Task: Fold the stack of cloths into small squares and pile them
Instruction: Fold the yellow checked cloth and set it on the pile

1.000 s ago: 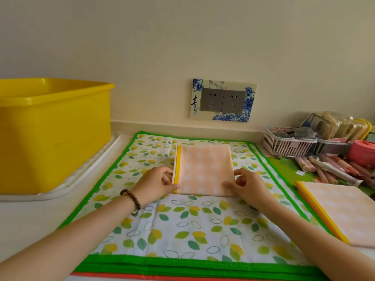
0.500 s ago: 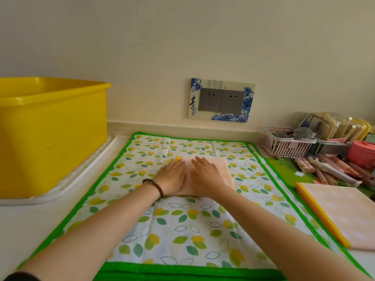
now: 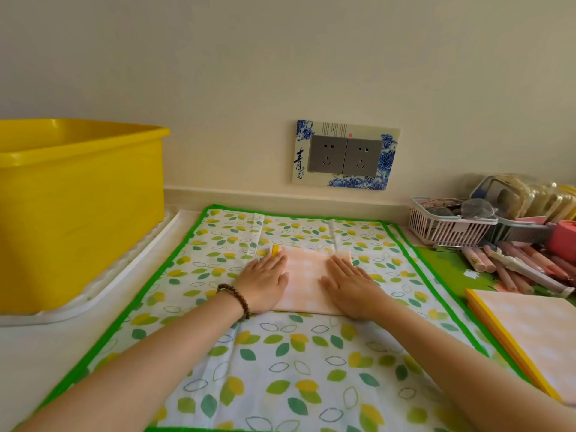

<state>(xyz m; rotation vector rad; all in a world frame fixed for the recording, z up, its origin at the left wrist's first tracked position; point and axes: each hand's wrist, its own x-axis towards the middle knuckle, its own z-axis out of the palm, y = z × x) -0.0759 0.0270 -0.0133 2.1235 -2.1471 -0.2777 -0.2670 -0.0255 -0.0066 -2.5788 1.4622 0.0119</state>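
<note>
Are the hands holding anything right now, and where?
Nothing is gripped. The left hand presses flat on the cloth at its left side, the right hand at its right.

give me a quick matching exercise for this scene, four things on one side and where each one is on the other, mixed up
Things:
1 yellow tub
2 folded peach cloth
3 white basket
4 bead bracelet

Places:
a on the left wrist
b at the far right
c on the white tray
d under the left hand and right hand

Pairs: 1-c, 2-d, 3-b, 4-a
</note>
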